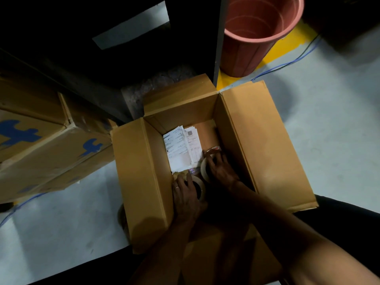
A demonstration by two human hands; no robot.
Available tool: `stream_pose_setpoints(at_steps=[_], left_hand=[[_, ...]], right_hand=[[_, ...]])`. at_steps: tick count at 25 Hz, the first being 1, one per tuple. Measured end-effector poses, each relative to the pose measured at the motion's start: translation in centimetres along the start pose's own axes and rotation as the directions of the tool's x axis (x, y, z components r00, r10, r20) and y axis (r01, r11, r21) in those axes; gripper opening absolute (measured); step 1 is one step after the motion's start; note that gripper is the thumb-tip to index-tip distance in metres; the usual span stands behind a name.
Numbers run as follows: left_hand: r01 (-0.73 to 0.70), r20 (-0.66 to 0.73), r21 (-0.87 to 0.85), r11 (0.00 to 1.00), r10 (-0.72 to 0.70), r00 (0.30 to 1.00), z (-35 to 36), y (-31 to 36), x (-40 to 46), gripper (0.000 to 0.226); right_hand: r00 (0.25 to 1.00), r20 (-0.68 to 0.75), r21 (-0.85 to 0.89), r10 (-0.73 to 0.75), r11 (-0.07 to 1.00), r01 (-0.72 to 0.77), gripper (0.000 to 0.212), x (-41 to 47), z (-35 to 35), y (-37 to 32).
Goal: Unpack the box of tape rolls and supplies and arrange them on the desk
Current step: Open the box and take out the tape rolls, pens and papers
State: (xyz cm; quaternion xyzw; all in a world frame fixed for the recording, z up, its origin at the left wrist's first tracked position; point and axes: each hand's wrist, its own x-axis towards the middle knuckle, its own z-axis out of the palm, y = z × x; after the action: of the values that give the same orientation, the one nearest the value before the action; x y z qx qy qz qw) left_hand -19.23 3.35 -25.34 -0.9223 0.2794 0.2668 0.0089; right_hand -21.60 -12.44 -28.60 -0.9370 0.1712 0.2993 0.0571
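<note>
Unpacking looks barely begun: at centre frame, the box (pixel 205 161) holds papers (pixel 182 148). Left hand (pixel 188 197) and right hand (pixel 221 167) each grip a tape roll (pixel 200 187) inside.

Single head-worn view, looking steeply down from close above into an open cardboard box (pixel 131 182) on the floor

Two bare forearms, no sleeves in view. Left hand (pixel 186 199): thin pale ring on one finger. Right hand (pixel 221 168): no ring or watch visible.
</note>
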Motion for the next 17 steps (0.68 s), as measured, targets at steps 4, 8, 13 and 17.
stream_pose_setpoints(at_steps=[4, 8, 13, 17], left_hand=[[0.032, 0.052, 0.079, 0.996, -0.036, 0.998, 0.5, -0.3, 0.6, 0.129], [0.017, -0.024, 0.188, 0.982, -0.013, 1.0, 0.5, -0.4, 0.7, 0.127], [-0.021, 0.02, 0.104, 0.994, 0.019, 1.0, -3.1, 0.7, -0.3, 0.118], [-0.008, -0.036, -0.099, 0.995, 0.004, 0.999, -8.2, 0.8, -0.9, 0.124]], right_hand=[[0.998, -0.055, 0.121, -0.037, 0.992, 0.043, 0.055, -0.3, 0.7, 0.6], [0.996, -0.076, -0.104, -0.045, 0.994, 0.037, 0.057, -0.6, 0.2, 0.2], [0.991, -0.133, -0.065, -0.006, 0.998, -0.003, 0.058, -2.9, -6.1, 0.2], [0.977, -0.211, -0.06, -0.03, 0.998, 0.017, 0.082, -4.7, -13.6, 1.4]])
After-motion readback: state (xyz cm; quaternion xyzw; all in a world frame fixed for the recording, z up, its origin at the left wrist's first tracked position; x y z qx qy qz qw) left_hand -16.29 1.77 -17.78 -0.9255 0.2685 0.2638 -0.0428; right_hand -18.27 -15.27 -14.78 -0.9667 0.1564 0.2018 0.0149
